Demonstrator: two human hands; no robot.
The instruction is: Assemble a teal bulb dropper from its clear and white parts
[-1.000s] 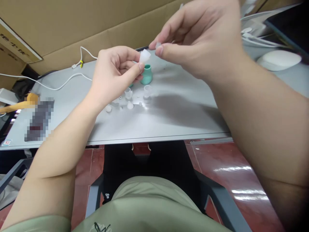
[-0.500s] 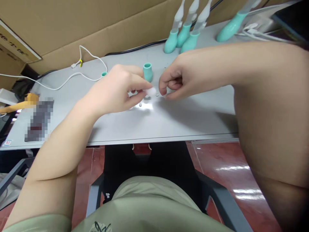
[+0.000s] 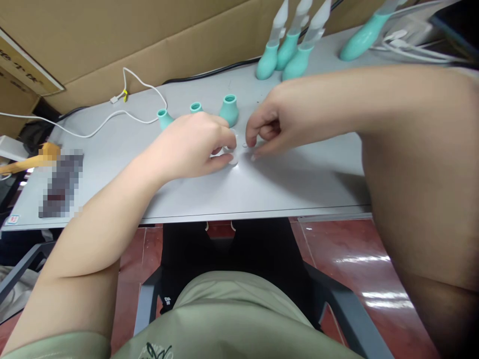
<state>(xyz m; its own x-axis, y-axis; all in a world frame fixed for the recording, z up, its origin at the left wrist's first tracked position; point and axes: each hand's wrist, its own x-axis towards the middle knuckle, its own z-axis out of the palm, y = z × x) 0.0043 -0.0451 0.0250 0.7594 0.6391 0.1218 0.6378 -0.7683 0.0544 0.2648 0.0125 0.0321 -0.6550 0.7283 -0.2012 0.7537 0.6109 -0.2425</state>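
Observation:
My left hand [image 3: 190, 144] rests low on the grey table [image 3: 292, 179], with thumb and fingers pinching a small clear plastic cap [image 3: 233, 159] against the surface. My right hand [image 3: 279, 119] hovers just to its right with curled fingers. Its thumb and index fingertip are a little apart and nothing shows between them. A tiny clear piece [image 3: 244, 145] lies on the table between the two hands. Three loose teal rubber bulbs [image 3: 229, 109] [image 3: 196, 107] [image 3: 163, 118] stand just beyond my left hand. Other small clear parts are hidden under that hand.
Three teal bulbs with clear tips fitted [image 3: 288, 50] stand at the back, and another [image 3: 361, 37] lies at the far right by white cables. A white cable [image 3: 123, 112], a pixelated object [image 3: 60, 184] and a yellow-handled tool [image 3: 26, 162] are at the left. Cardboard [image 3: 149, 40] lines the back.
Both hands have come down from in front of the camera to the table surface. The clear cap went down with my left hand. The small piece no longer shows in my right fingertips.

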